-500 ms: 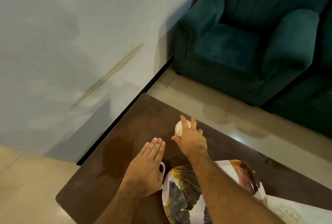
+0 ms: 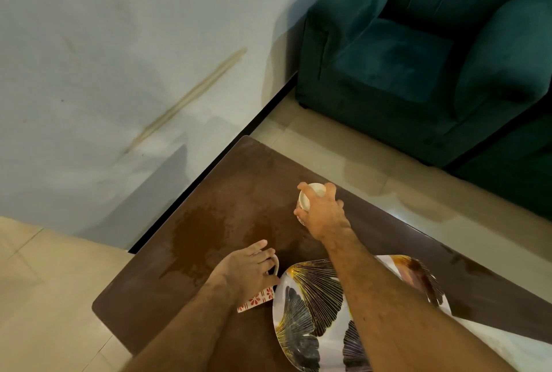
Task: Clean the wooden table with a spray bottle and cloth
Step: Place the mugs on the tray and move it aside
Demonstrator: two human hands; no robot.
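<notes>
Over the dark brown wooden table, our right hand grips a cream cup tipped sideways, mouth facing left. Our left hand clasps a red-flowered white mug beside the leaf-patterned oval plate.

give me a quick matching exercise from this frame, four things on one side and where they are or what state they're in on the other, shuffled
Things:
1. cream cup
2. patterned mug
3. leaf-print plate
4. armchair

Places or states:
A. dark green, on the floor beyond the wooden table
B. gripped from above by the right hand
C. on the table, partly under the right forearm
D. under the left hand, fingers at its handle

Pairs: 1-B, 2-D, 3-C, 4-A
</notes>
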